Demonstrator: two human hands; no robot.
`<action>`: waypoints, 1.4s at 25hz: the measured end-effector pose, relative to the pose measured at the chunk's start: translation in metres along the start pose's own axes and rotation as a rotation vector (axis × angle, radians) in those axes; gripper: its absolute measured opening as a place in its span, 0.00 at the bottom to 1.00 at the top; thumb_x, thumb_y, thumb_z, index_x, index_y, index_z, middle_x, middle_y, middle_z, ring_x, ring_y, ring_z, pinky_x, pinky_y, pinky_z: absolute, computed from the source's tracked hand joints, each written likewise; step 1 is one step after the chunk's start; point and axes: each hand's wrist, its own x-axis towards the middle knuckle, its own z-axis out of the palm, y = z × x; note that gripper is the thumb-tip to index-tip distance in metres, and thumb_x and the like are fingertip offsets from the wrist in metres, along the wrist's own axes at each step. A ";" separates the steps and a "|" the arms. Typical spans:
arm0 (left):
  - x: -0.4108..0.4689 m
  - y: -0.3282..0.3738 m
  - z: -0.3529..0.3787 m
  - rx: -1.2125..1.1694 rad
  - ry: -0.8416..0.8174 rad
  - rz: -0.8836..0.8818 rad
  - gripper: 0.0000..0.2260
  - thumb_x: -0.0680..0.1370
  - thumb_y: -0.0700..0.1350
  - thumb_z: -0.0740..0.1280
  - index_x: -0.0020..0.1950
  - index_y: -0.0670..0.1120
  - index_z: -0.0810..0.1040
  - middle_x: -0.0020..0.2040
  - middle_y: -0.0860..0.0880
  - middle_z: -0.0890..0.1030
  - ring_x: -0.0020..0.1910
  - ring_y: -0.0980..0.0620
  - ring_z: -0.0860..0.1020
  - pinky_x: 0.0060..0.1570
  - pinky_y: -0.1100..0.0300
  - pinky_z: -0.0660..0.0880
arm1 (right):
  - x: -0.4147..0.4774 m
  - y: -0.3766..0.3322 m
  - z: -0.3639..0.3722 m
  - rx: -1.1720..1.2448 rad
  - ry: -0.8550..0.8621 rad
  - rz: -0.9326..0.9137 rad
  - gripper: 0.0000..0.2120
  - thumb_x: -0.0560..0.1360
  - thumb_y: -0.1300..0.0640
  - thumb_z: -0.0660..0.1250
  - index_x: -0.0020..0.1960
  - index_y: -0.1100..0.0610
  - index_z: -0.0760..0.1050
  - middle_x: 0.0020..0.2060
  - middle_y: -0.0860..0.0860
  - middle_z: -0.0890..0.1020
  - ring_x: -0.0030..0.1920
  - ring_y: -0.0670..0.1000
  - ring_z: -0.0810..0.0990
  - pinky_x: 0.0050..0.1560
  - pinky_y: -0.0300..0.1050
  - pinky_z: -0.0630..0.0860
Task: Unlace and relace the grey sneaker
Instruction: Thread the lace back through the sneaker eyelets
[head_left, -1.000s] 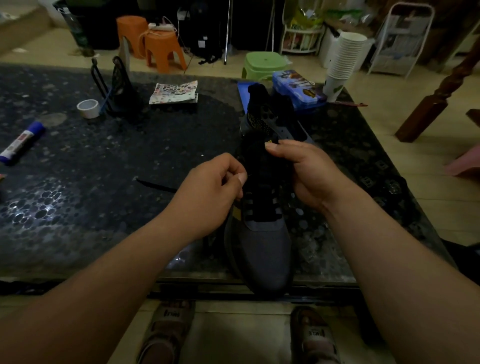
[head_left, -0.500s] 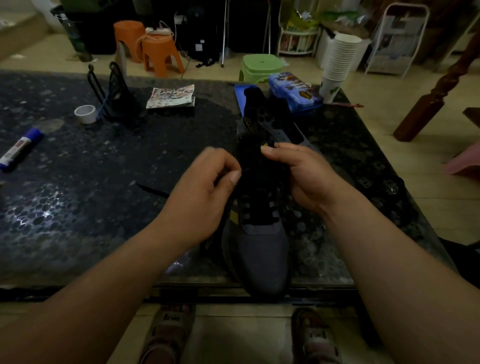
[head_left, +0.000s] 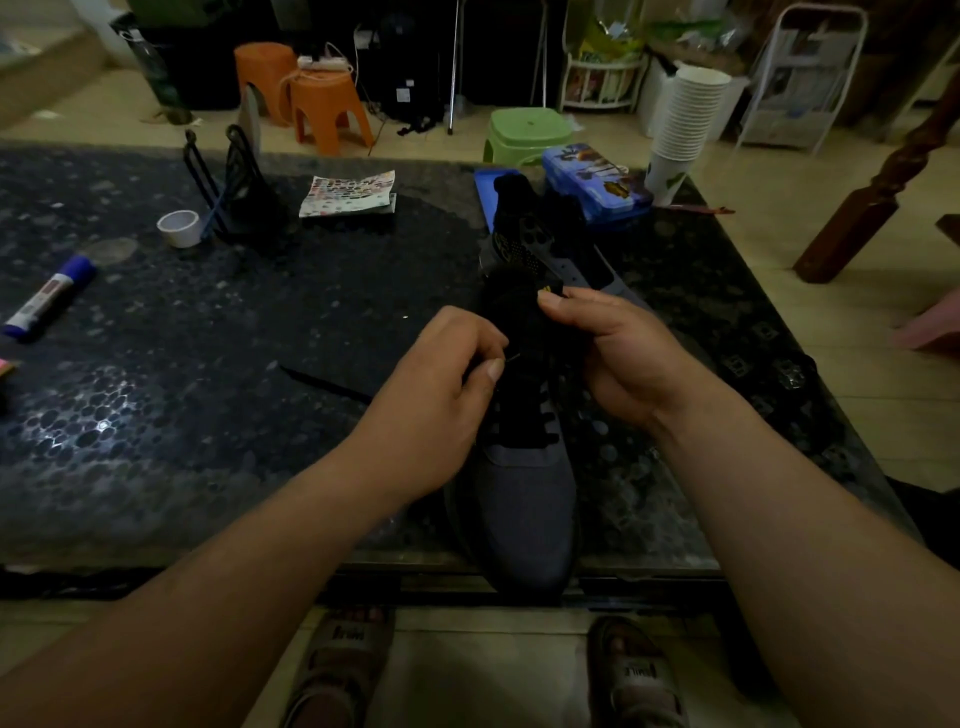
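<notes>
The grey sneaker lies on the dark speckled table, toe toward me and hanging slightly over the near edge. Its black laces cross the lower eyelets. My left hand has its fingers curled at the shoe's left side and pinches the black lace near the middle eyelets. A loose lace end trails left over the table. My right hand grips the black tongue and the right eyelet flap, thumb on top. The upper part of the shoe is dark and hard to read.
A second dark shoe lies behind the sneaker. A blue box, a stack of paper cups, a patterned booklet, a tape roll, a black wire stand and a glue stick sit on the table.
My left hand has shifted slightly up and toward the tongue, fingers curling tighter on the lace. The right hand keeps its hold on the tongue. The sneaker has not moved.
</notes>
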 end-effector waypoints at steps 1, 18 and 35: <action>0.000 -0.001 0.000 0.006 -0.013 0.002 0.04 0.82 0.36 0.64 0.50 0.44 0.75 0.57 0.53 0.75 0.59 0.59 0.74 0.56 0.72 0.69 | 0.000 0.001 -0.002 0.001 -0.011 -0.003 0.21 0.77 0.61 0.68 0.67 0.70 0.77 0.59 0.64 0.83 0.57 0.58 0.84 0.59 0.48 0.82; 0.013 -0.001 -0.007 0.040 -0.034 -0.005 0.04 0.82 0.38 0.65 0.50 0.46 0.78 0.51 0.53 0.75 0.49 0.60 0.74 0.47 0.74 0.67 | -0.002 -0.001 -0.004 0.011 -0.065 0.027 0.12 0.82 0.64 0.63 0.61 0.67 0.80 0.51 0.60 0.86 0.51 0.54 0.87 0.51 0.45 0.83; 0.016 -0.005 -0.013 0.036 -0.091 -0.001 0.05 0.83 0.39 0.66 0.50 0.48 0.78 0.51 0.53 0.75 0.49 0.62 0.74 0.48 0.75 0.66 | 0.000 0.001 -0.005 -0.012 -0.090 0.010 0.16 0.80 0.62 0.65 0.65 0.68 0.78 0.55 0.61 0.85 0.54 0.55 0.86 0.54 0.46 0.82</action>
